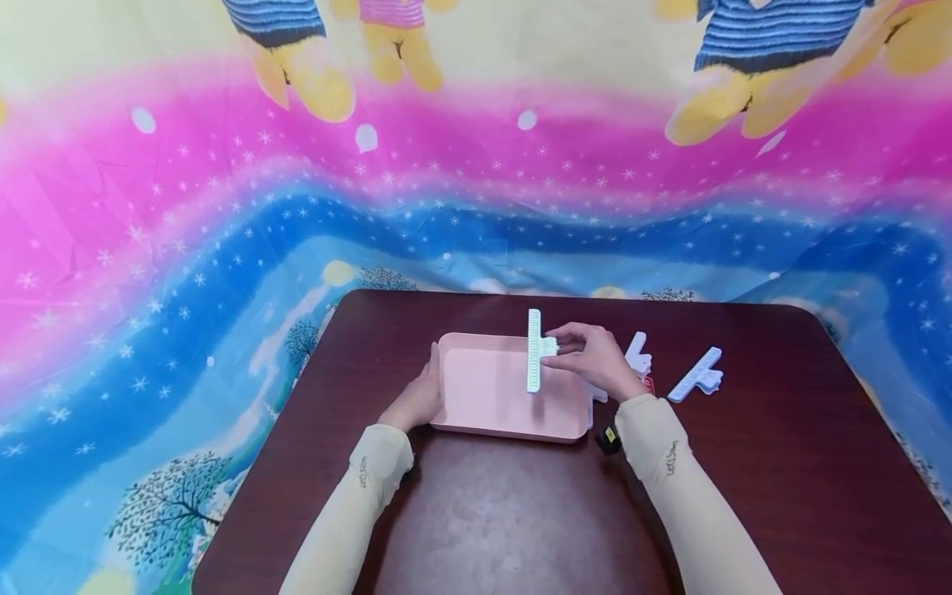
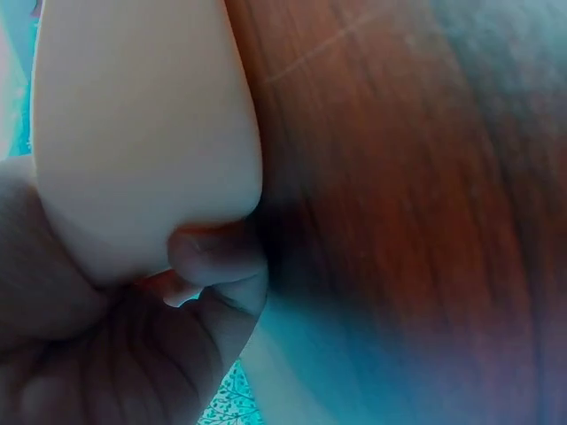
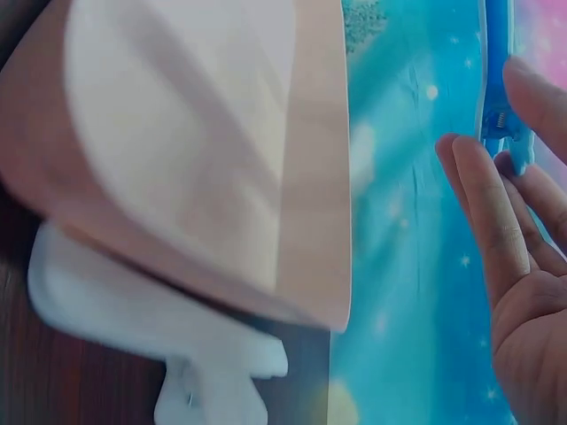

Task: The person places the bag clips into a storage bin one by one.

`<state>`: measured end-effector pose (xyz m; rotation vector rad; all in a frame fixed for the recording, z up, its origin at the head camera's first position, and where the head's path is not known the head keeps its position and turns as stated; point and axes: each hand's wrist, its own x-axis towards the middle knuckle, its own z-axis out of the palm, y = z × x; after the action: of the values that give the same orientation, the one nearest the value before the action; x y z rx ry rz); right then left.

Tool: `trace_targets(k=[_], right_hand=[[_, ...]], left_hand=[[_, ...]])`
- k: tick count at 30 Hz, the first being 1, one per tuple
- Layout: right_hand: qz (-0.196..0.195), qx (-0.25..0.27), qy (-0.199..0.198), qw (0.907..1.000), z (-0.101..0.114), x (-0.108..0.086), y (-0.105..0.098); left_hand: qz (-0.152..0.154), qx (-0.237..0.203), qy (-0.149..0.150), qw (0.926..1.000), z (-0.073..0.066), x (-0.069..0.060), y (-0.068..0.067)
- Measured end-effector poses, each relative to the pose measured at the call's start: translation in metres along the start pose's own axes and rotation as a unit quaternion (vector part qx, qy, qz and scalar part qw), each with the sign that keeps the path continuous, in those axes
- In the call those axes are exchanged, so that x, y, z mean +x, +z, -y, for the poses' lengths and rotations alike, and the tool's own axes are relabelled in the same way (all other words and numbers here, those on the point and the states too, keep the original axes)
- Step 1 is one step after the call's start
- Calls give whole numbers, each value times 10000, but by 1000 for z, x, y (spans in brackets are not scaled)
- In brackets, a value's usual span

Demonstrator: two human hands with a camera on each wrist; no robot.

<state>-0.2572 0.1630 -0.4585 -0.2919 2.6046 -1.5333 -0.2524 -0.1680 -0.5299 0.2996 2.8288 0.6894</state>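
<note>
A pink rectangular tray lies on the dark table. My left hand grips its left side; in the left wrist view, curled fingers meet the tray's edge. Over the tray's right half, my right hand pinches a white bar-shaped clip by its handle, with the long bar upright. The right wrist view shows that clip, tinted blue, at the fingertips. Another white clip sits beside the tray's near wall there, partly hidden by the tray in the head view.
Two more white clips are right of the tray: one partly behind the right hand, the other farther right. A small black object with a yellow mark shows by the right cuff. A patterned cloth hangs behind the table.
</note>
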Motion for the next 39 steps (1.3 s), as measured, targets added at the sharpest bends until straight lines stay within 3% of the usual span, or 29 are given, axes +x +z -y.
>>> trace_targets(k=[13,20,31,39], right_hand=[[188,181,-249,9993,20,21,30],[350,-12,-119,9993,26,27,44],[625,122,-21,9980,31,38,64],[704,-82,-110,9974,32,45,82]], left_hand=[[-85,-37,-21,10000,-5,1,0],[-71,-88,-54,9999,-5,-2,1],[-170,-203,-66,9996,-6,-1,4],[-132,-197,-49,9997,-3,-2,0]])
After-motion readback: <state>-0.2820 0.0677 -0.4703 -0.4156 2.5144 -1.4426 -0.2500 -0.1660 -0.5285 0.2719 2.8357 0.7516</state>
